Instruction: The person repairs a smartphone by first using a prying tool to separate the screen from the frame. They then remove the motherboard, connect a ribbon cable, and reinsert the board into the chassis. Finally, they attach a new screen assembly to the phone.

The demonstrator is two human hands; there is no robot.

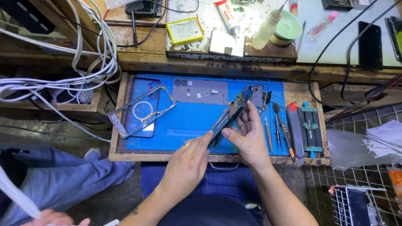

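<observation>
Over blue repair mat (184,121), left hand (186,165) & right hand (247,134) fingers pinch thin phone assy (231,115) by edges—prob light, stiff, fragile glass.

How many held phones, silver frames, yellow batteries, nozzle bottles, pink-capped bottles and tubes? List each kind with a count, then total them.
Held phone: 1
Silver frame: 1
Yellow battery: 1
Nozzle bottle: 1
Pink-capped bottle: 1
Tube: 1
Total: 6

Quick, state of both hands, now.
Left hand: closed on the lower end of the phone screen assembly.
Right hand: closed, gripping the same assembly along its side.
</observation>
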